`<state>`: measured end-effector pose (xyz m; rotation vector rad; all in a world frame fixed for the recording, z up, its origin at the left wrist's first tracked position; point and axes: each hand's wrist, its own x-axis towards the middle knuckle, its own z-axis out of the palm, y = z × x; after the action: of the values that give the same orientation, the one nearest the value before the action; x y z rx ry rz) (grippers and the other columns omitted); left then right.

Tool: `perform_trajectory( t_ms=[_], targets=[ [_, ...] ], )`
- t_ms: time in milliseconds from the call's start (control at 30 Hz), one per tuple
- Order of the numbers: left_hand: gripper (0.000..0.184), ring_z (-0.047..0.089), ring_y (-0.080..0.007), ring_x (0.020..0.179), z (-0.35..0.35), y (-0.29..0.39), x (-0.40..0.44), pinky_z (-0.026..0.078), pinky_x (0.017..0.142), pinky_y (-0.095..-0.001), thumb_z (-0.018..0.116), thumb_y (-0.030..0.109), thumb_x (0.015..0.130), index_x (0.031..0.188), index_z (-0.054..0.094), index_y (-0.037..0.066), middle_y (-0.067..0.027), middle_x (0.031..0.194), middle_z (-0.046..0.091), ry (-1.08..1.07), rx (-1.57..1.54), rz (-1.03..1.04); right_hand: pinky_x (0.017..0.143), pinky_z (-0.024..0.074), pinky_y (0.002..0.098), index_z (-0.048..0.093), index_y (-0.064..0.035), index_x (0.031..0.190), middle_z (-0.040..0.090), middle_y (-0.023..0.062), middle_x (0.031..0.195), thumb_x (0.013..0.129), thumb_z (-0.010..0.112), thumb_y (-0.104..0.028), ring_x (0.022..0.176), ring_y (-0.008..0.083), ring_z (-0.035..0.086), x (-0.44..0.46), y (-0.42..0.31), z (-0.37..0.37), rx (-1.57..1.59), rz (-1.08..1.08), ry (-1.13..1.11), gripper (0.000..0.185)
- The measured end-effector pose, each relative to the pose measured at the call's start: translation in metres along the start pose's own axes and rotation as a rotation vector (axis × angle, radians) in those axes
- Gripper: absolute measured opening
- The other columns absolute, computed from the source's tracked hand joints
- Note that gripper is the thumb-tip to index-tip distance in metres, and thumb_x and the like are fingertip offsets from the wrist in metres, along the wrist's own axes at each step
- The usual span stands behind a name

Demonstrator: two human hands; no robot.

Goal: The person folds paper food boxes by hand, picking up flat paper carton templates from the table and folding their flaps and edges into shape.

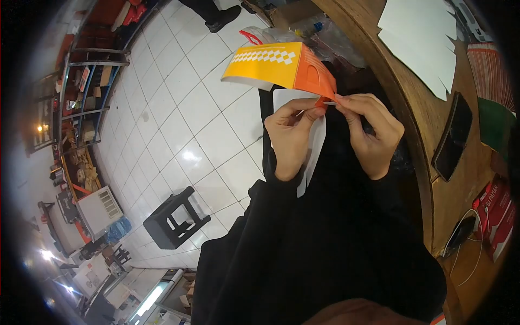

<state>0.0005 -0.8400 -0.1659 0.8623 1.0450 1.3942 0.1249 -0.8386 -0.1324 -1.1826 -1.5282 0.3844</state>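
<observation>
A yellow and orange printed cardboard piece (271, 60), with a row of white diamonds and a cut-out in its orange side, is held up in front of my lap. My left hand (292, 132) pinches its lower orange corner between thumb and fingers. Just to the right, my right hand (374, 127) pinches the same corner, its fingertips almost meeting the left ones. Beneath my left hand a white sheet-like part (315, 149) hangs down over the dark clothing; whether it belongs to the same cardboard cannot be told.
On the wooden table (411, 103) to the right lie white cut paper (422, 43), a black phone (453, 135), a stack of red-striped sheets (490, 76) and a red package (495, 216). A black stool (176, 219) is on the tiled floor. Another person's shoe (223, 19) shows at the top.
</observation>
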Motion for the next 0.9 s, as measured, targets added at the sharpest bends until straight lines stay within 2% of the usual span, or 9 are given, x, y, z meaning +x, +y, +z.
perform_trajectory(
  t_ms=[267,400,467,533,600,667,767,833,900],
  targets=[
    [0.028,0.060,-0.0188,0.076,0.001,0.003,0.000,0.049,0.071,-0.0268,0.063,-0.010,0.069,0.095,0.054,-0.006,-0.0141,0.089,0.061,-0.055,-0.079,0.011,0.058,0.0481,0.0260,0.065,-0.0002,0.081,0.062,0.0096,0.071,0.063,0.061,0.009,0.066,0.0221,0.061,-0.001,0.008,0.004,-0.028,-0.141,-0.141,0.020],
    [0.028,0.059,-0.0178,0.079,0.007,-0.004,0.002,0.049,0.073,-0.0267,0.062,-0.011,0.070,0.097,0.056,-0.005,-0.0113,0.090,0.060,0.089,-0.205,0.170,0.072,0.0464,0.0290,0.064,-0.0064,0.098,0.045,0.0153,0.115,0.073,0.056,0.005,0.091,0.0231,0.053,-0.001,0.003,0.007,0.285,0.066,-0.316,0.028],
    [0.026,0.059,-0.0171,0.080,0.009,-0.012,0.007,0.049,0.073,-0.0262,0.063,-0.009,0.072,0.097,0.056,-0.005,-0.0114,0.091,0.060,0.229,-0.276,0.233,0.090,0.0364,0.0383,0.049,-0.0090,0.122,0.029,0.0198,0.128,0.081,0.057,-0.017,0.110,0.0321,0.040,-0.008,0.017,0.010,0.363,0.035,-0.539,0.043],
    [0.023,0.058,-0.0151,0.078,0.002,-0.025,0.013,0.047,0.071,-0.0243,0.063,-0.004,0.075,0.097,0.056,-0.004,-0.0093,0.086,0.060,0.304,-0.240,0.365,0.094,0.0326,0.0394,0.037,-0.0056,0.130,0.020,0.0227,0.135,0.081,0.058,-0.020,0.120,0.0374,0.033,-0.017,-0.002,0.014,0.425,0.223,-0.674,0.056],
    [0.020,0.057,-0.0136,0.076,-0.002,-0.029,0.020,0.046,0.070,-0.0231,0.064,0.000,0.076,0.094,0.056,-0.004,-0.0084,0.081,0.059,0.394,-0.135,0.369,0.092,0.0346,0.0391,0.029,-0.0014,0.132,0.031,0.0247,0.131,0.079,0.060,-0.022,0.120,0.0365,0.036,-0.042,0.012,0.035,0.473,0.171,-0.531,0.064],
    [0.013,0.056,-0.0133,0.072,-0.014,-0.031,0.029,0.046,0.067,-0.0242,0.060,0.004,0.081,0.090,0.055,-0.004,-0.0101,0.086,0.060,0.454,0.132,0.352,0.082,0.0433,0.0360,0.040,0.0008,0.124,0.054,0.0207,0.107,0.078,0.062,-0.018,0.100,0.0276,0.056,-0.058,0.040,0.037,0.539,0.468,-0.653,0.054],
    [0.017,0.056,-0.0146,0.077,-0.043,-0.057,0.024,0.045,0.068,-0.0245,0.063,0.003,0.076,0.090,0.056,-0.003,-0.0088,0.086,0.060,0.253,0.263,0.284,0.061,0.0477,0.0279,0.053,0.0030,0.102,0.061,0.0134,0.082,0.079,0.057,-0.008,0.069,0.0121,0.059,-0.064,0.069,0.045,0.461,0.685,-0.519,0.025],
    [0.025,0.057,-0.0228,0.082,-0.058,-0.051,0.009,0.044,0.075,-0.0295,0.068,0.004,0.068,0.090,0.058,-0.001,-0.0107,0.090,0.059,-0.225,0.715,0.431,0.066,0.0470,0.0265,0.052,0.0026,0.102,0.061,0.0115,0.084,0.082,0.053,-0.010,0.075,0.0106,0.057,-0.072,0.090,0.054,0.430,0.672,-0.323,0.023],
    [0.022,0.056,-0.0291,0.082,-0.056,-0.053,-0.006,0.044,0.076,-0.0329,0.069,0.006,0.064,0.083,0.060,0.001,-0.0111,0.088,0.059,-0.408,0.825,0.488,0.071,0.0451,0.0242,0.051,0.0016,0.106,0.060,0.0071,0.087,0.087,0.047,-0.013,0.081,0.0093,0.055,-0.076,0.103,0.056,0.507,0.753,-0.276,0.024]
  ],
)
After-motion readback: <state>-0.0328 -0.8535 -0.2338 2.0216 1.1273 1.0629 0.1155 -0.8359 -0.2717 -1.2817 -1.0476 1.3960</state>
